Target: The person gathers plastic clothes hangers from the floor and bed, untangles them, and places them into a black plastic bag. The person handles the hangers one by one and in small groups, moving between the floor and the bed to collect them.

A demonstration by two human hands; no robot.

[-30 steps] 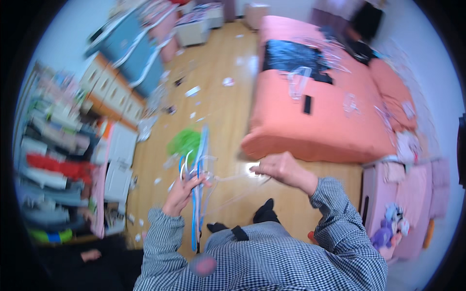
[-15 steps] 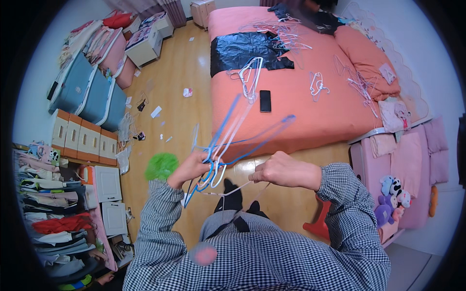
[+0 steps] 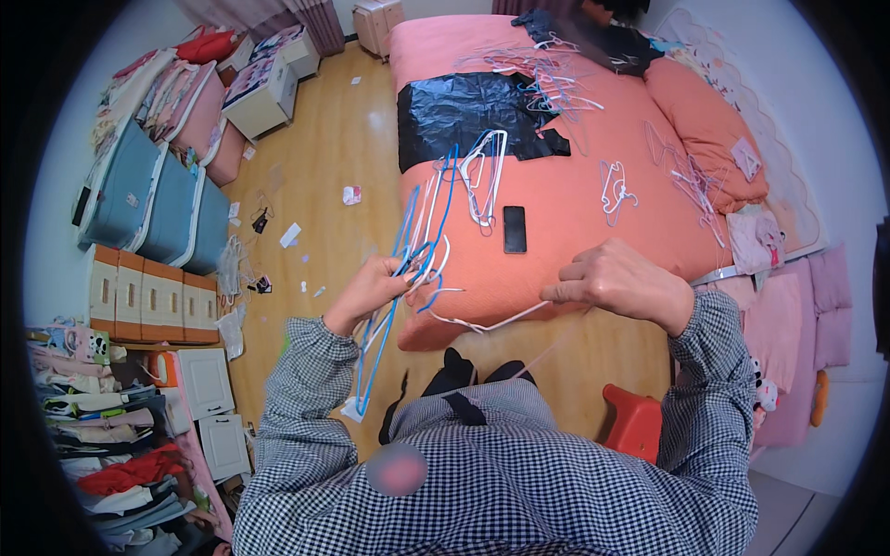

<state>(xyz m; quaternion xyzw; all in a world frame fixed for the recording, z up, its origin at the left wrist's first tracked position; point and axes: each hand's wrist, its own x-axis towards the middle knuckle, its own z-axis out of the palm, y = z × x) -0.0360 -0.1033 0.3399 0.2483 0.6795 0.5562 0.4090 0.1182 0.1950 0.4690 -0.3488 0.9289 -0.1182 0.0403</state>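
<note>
while the left hand (image 3: 375, 292) pinches a bunch of blue and white hangers (image 3: 413, 259) at their hooks, fingers pressed together round them, keep that grip firm and low on the hooks. right hand (image 3: 616, 278), closed on the end of a single white hanger (image 3: 487, 324), should draw it slowly away from the bunch, untwisting rather than tugging. best held just above the edge of the pink bed (image 3: 575, 213), clear of the phone (image 3: 514, 229) beyond the grip.
</note>
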